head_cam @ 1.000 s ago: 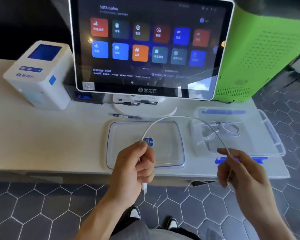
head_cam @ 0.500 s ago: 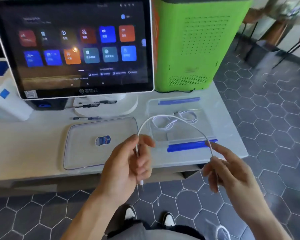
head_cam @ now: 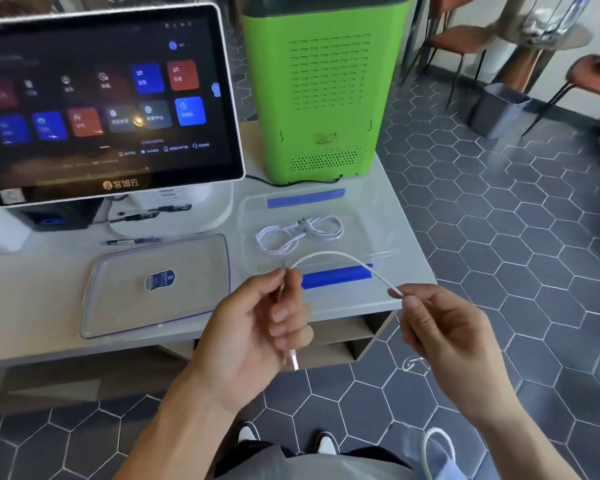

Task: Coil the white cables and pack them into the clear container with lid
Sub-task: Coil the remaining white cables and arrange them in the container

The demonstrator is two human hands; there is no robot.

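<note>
While the left hand [head_cam: 257, 327] pinches one end of the white cable [head_cam: 340, 259], it arches rightward to the pinching right hand [head_cam: 444, 334], level and near.

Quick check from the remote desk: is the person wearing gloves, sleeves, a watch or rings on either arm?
No. The left hand and right hand are bare, with no gloves. No rings show on the fingers, and neither wrist carries a watch or band. Both forearms are uncovered as far as the head view shows them; no sleeve edge comes into view.
</note>
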